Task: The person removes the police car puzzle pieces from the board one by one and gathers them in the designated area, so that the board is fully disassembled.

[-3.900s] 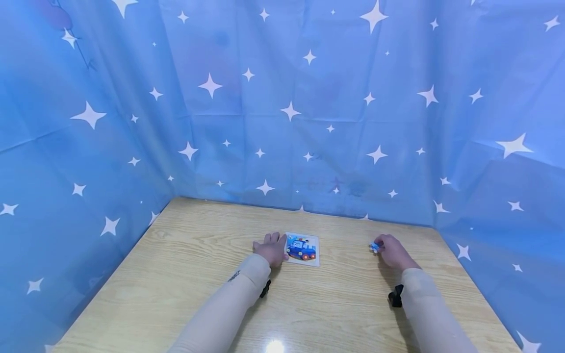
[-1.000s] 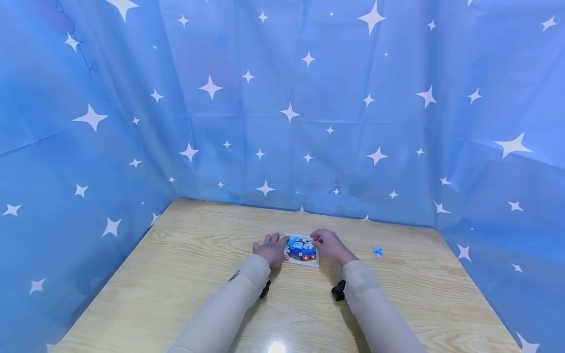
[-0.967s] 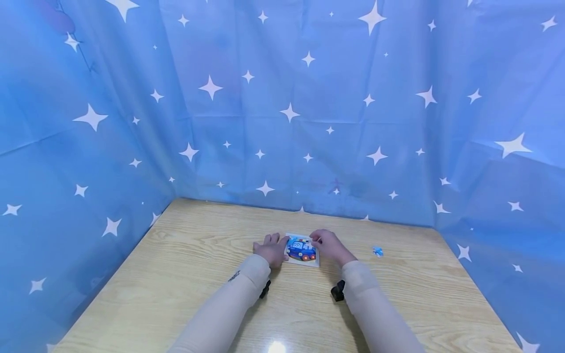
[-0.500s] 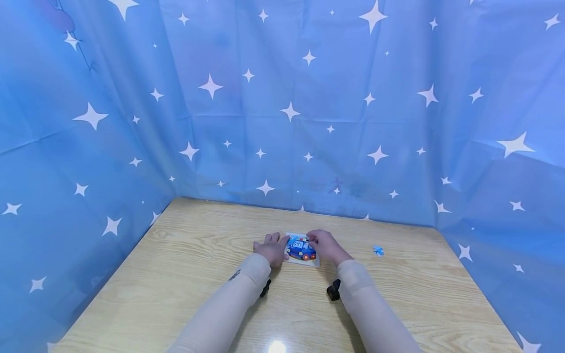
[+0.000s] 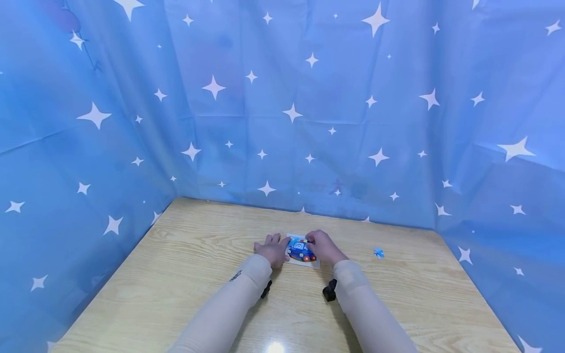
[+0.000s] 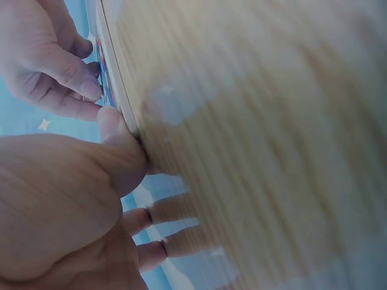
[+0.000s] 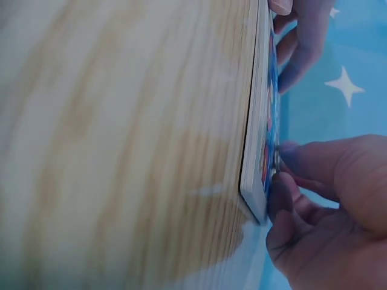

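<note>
A small square puzzle board (image 5: 305, 264) with a blue cartoon car picture and a pale rim lies flat on the table. My left hand (image 5: 271, 250) rests at its left edge, thumb against the side and the other fingers spread. Over the right part of the picture, my right hand (image 5: 324, 247) has thumb and fingers bent together. The right wrist view shows these fingertips pinching a thin puzzle piece (image 7: 277, 162) close against the board's face, mostly hidden by them. Off to the right lies a loose blue puzzle piece (image 5: 378, 253).
The wood-grain table (image 5: 212, 274) meets a blue star-patterned curtain (image 5: 282, 147) at the back and along both sides. A bright light reflection (image 5: 275, 347) shows near the front. Black wrist gear (image 5: 329, 290) hangs under the right wrist.
My right hand has come left from the loose-piece spot to the board and shifted slightly further left over the picture. The blue piece stays at the right. The left hand keeps its place.
</note>
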`<state>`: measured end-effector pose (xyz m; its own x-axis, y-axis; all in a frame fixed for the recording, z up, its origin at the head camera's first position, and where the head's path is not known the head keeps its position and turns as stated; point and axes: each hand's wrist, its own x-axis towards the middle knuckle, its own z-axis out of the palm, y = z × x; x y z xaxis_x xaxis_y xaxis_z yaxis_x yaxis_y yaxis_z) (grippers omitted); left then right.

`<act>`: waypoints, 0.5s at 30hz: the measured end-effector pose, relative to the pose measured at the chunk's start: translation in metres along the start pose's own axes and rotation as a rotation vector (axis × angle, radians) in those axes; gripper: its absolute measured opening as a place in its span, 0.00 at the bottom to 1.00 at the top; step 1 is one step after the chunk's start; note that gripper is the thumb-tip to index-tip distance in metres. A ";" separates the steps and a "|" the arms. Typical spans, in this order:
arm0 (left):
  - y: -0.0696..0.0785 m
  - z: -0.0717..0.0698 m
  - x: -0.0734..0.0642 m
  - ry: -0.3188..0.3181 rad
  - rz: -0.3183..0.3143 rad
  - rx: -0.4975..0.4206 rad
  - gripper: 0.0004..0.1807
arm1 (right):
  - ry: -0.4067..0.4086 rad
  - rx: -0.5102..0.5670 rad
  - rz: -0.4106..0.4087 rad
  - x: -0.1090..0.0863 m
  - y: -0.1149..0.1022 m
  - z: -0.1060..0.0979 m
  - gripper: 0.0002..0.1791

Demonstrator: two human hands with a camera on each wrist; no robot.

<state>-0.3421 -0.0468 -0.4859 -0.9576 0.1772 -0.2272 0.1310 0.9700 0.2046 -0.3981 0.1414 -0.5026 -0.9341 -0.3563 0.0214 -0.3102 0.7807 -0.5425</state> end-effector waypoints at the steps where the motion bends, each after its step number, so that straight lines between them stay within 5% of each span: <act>1: 0.000 0.001 0.001 0.003 0.000 0.001 0.36 | 0.004 0.000 0.006 0.000 0.000 0.001 0.13; 15: 0.003 0.000 -0.003 0.013 -0.006 0.001 0.35 | 0.019 0.018 0.039 0.000 0.000 0.002 0.10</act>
<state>-0.3387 -0.0444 -0.4840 -0.9616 0.1695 -0.2158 0.1257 0.9711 0.2028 -0.3976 0.1409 -0.5040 -0.9487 -0.3157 0.0159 -0.2703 0.7843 -0.5584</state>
